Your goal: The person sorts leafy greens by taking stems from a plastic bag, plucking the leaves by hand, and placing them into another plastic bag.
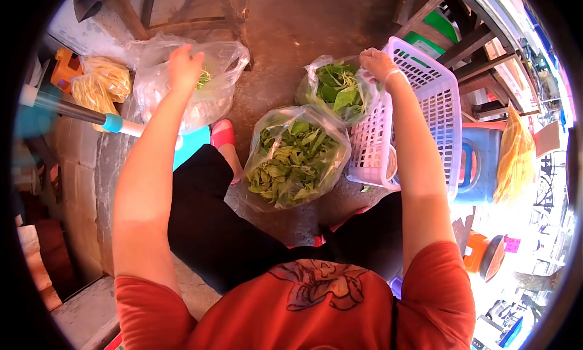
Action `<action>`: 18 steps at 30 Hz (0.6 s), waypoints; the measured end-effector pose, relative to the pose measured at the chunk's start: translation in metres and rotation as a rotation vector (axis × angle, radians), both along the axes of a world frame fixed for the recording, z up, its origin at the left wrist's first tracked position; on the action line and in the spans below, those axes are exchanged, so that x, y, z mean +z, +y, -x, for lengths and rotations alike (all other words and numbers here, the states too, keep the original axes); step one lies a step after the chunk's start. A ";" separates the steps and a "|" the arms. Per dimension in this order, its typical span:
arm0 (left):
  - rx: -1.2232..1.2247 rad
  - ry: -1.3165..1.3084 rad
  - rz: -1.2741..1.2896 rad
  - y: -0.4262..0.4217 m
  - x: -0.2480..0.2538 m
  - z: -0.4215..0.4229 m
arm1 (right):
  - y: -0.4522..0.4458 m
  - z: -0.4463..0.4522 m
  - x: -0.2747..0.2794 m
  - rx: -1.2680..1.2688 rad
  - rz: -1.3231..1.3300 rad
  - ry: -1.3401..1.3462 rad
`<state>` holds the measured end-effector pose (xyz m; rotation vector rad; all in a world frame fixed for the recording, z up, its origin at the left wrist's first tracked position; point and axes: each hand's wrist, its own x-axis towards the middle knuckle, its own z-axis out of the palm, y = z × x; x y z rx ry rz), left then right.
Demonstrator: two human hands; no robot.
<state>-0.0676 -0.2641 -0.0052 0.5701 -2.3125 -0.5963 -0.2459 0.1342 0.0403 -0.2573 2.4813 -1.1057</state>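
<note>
My left hand (pixel 185 67) is over the mouth of a clear plastic bag (pixel 221 98) at the upper left, its fingers slightly bent and apart. A few green stems (pixel 203 78) show inside that bag, beside the hand. At the upper right, my right hand (pixel 378 64) has its fingers curled on the edge of another clear plastic bag (pixel 367 90), which holds leafy green herbs (pixel 340 86). A larger open bag (pixel 340 145) full of picked green leaves (pixel 291 165) sits on the floor between my feet.
A white-lilac plastic basket (pixel 449 101) leans beside my right arm, with a blue container (pixel 483 162) behind it. Wooden legs (pixel 188 27) stand at the back left. A pole with a turquoise collar (pixel 113 123) and a yellow bag (pixel 100 86) are at the left.
</note>
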 end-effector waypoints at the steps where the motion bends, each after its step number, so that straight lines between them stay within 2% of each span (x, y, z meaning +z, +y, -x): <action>1: -0.085 0.011 0.143 0.020 0.004 0.005 | 0.000 0.003 -0.010 0.029 -0.003 0.039; 3: -0.384 0.009 0.120 0.074 0.012 0.014 | 0.000 0.014 -0.041 0.088 -0.016 0.111; 4: -0.510 -0.067 0.157 0.102 0.012 0.018 | -0.003 0.000 -0.041 -0.034 0.254 -0.149; 6: -0.779 -0.203 0.255 0.151 0.006 0.029 | -0.001 0.018 -0.111 0.201 0.281 0.114; 8: -0.994 -0.343 0.417 0.191 -0.001 0.044 | -0.007 0.025 -0.134 0.223 0.147 0.376; 9: -1.065 -0.423 0.518 0.208 -0.003 0.054 | -0.018 0.012 -0.134 0.127 0.000 0.501; 10: -1.064 -0.408 0.577 0.219 -0.017 0.067 | -0.026 -0.001 -0.131 0.028 -0.150 0.622; 11: -1.063 -0.393 0.635 0.229 -0.037 0.081 | -0.032 -0.016 -0.114 -0.031 -0.232 0.499; 13: -1.002 -0.610 0.730 0.238 -0.050 0.102 | -0.038 -0.009 -0.129 0.097 -0.460 0.329; 16: -0.877 -0.980 0.909 0.236 -0.058 0.120 | -0.036 0.003 -0.181 0.452 -0.715 0.169; 18: -0.731 -1.135 0.962 0.226 -0.044 0.123 | -0.023 0.010 -0.207 0.502 -0.802 0.026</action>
